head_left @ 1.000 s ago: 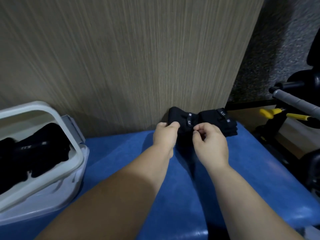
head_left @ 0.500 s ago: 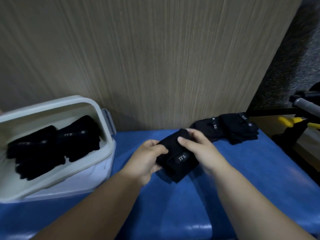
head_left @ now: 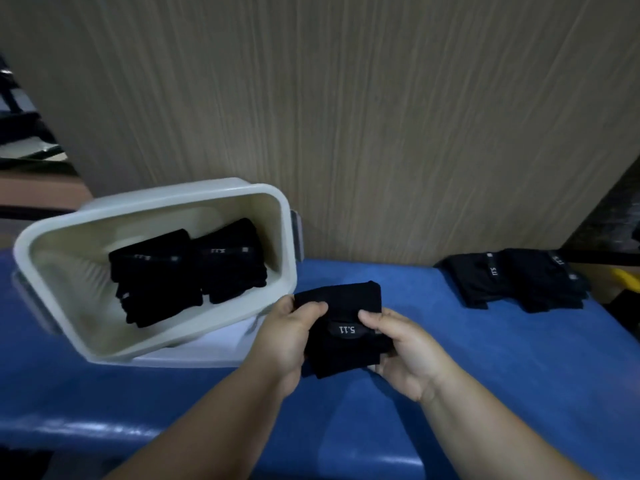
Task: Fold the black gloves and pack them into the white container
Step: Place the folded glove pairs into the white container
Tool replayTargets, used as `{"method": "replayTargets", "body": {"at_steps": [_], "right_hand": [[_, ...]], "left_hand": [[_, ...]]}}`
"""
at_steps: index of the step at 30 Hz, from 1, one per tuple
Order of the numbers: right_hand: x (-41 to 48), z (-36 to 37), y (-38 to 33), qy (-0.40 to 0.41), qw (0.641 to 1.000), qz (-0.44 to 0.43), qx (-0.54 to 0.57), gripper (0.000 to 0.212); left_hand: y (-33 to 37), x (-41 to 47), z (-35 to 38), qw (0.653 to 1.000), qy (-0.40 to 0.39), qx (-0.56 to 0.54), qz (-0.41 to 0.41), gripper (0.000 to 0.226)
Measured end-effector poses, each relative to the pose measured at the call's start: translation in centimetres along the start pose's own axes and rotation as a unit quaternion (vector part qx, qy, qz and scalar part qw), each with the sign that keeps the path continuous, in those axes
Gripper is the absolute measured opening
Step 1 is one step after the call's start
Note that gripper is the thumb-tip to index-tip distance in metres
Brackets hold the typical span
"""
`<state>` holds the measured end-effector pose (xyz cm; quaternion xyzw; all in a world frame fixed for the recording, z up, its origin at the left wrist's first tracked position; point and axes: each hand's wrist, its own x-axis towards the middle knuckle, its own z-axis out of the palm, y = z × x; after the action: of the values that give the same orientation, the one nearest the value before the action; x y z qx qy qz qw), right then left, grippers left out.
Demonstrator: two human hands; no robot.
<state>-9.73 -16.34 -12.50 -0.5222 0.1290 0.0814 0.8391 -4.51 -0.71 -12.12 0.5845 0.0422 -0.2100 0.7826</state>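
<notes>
Both hands hold a folded black glove with a "5.11" label, just above the blue surface and right of the container. My left hand grips its left edge, thumb on top. My right hand grips its right edge, thumb beside the label. The white container sits tilted at the left, with folded black gloves inside it. More black gloves lie in a pile at the far right of the surface.
The blue padded surface runs under everything, its front edge near the bottom. A wood-grain panel stands upright right behind it. A yellow object shows at the right edge, beyond the glove pile.
Both hands lifted one glove from the right pile and carried it left toward the container. The view has swung left, so the whole container shows now.
</notes>
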Motion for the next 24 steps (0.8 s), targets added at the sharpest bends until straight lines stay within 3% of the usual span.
{"method": "replayTargets", "body": {"at_steps": [5,10,14,24], "right_hand": [[1.1,3.0,1.2,0.046,0.998,-0.036,-0.009,0.040],[2.3,6.5,2.2,0.078,0.994,-0.071,-0.009,0.015],[3.5,9.5,2.8,0.089,0.992,-0.084,-0.041,0.026],[5.7,15.1,1.4,0.089,0.979,-0.131,-0.125,0.016]], "left_hand": [[1.1,0.2,-2.6,1.000,0.011,-0.004,0.016,0.022],[2.4,-0.2,-6.0,0.999,-0.015,0.043,0.017,0.029],[3.4,0.1,-8.6,0.998,0.035,0.045,0.040,0.017],[6.6,0.7,-11.5,0.981,0.124,0.060,0.140,0.014]]}}
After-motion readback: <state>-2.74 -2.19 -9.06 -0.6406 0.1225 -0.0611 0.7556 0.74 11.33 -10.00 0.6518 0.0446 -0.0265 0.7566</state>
